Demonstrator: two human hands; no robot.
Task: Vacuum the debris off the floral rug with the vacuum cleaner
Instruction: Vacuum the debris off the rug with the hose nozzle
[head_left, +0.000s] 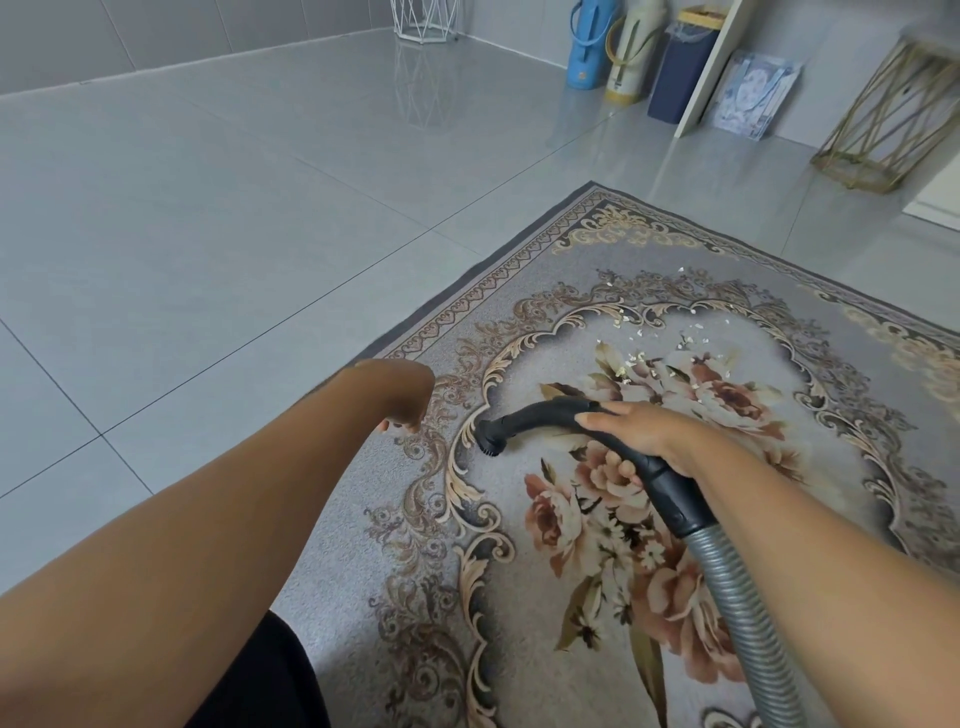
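Many pale flecks of debris (636, 358) lie scattered on the floral rug (363, 519), at the far edge of its central bouquet and across the scrolled frame beyond it. The vacuum cleaner shows only as a black curved handle tube (540, 413) and a grey ribbed hose (737, 597) that runs off the lower right edge. The tube's small brush tip (488, 447) points down at the rug's pale field, left of the bouquet and on the near side of the debris; whether it touches the pile I cannot tell. The right hand (644, 434) grips the tube from above, its fingers (613, 413) wrapped over the bend just ahead of the black collar where the hose joins. The left hand (400, 395) hangs over the rug's left border with the wrist bent down, its fingers loosely drooping and holding nothing. The rug lies on a floor of glossy grey tiles (208, 208). Along the far wall stand a white wire stand (421, 21), a blue flask (589, 47), a cream flask (631, 57) and a navy bin (680, 73) side by side, then a white upright board (709, 67), and a gold wire stand (893, 114) at the right.
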